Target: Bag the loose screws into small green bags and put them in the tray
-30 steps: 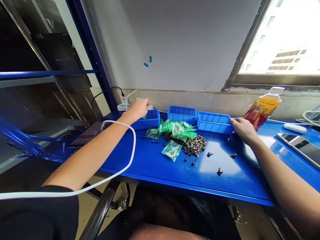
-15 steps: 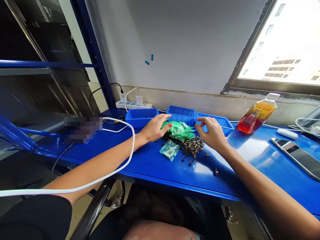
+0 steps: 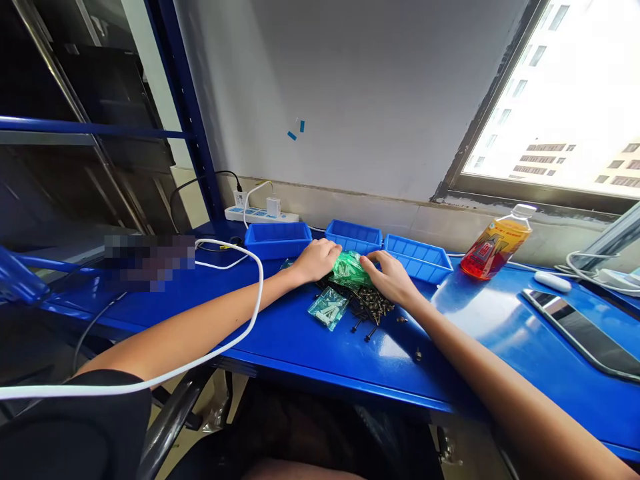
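My left hand [image 3: 320,260] is closed over the left side of a heap of green plastic bags [image 3: 350,269]. From the other side, my right hand [image 3: 387,273] grips the heap's right edge between thumb and curled fingers. The far fingertips of both hands are partly hidden. In front of the bags lies a pile of dark metal screws [image 3: 373,305], with a few long ones sticking out toward me. A small clear bag of white pieces [image 3: 329,308] rests flat just left of the screws.
Three blue bins stand along the back: left bin [image 3: 277,250], middle bin [image 3: 353,243], right bin [image 3: 417,263]. A drink bottle [image 3: 495,243] and a phone [image 3: 583,330] are to the right. A white cable [image 3: 250,327] loops across my left arm. One loose metal part [image 3: 418,355] lies near the front.
My hands have come together onto the green bags, the right one moving left to them. The bags look bunched more tightly. The whole view has shifted slightly.
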`<state>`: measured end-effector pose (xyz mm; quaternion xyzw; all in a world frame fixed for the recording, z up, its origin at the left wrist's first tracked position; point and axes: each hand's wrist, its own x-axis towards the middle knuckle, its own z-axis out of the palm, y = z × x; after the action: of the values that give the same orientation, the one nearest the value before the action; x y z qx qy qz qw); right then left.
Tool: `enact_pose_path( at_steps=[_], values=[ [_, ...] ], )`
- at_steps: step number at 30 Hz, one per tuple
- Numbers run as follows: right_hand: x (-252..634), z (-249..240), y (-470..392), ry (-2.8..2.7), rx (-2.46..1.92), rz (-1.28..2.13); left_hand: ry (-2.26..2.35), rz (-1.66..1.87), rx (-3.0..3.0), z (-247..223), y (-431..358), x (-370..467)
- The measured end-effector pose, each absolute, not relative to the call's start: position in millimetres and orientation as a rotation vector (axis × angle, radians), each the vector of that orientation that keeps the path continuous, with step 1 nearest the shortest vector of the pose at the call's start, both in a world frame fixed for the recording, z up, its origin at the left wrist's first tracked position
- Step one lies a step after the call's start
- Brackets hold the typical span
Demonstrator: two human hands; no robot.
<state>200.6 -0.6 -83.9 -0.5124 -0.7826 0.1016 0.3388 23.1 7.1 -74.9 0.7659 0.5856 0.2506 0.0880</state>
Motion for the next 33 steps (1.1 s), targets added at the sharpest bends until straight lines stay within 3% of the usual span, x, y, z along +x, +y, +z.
enact_pose_path(
  at_steps=[6,18,33],
  values=[
    [194,-70,16,-2.260,-1.363,0.426,1.652,0.661,2.363,-80,2,21],
    [188,-80,5,-2.283,-1.312,0.441,1.477,0.578,2.454,-85,-9,11],
    [196,-69,-5,-2.509,-1.190,0.278,1.354,0.710,2.351,-70,-23,2]
  ],
)
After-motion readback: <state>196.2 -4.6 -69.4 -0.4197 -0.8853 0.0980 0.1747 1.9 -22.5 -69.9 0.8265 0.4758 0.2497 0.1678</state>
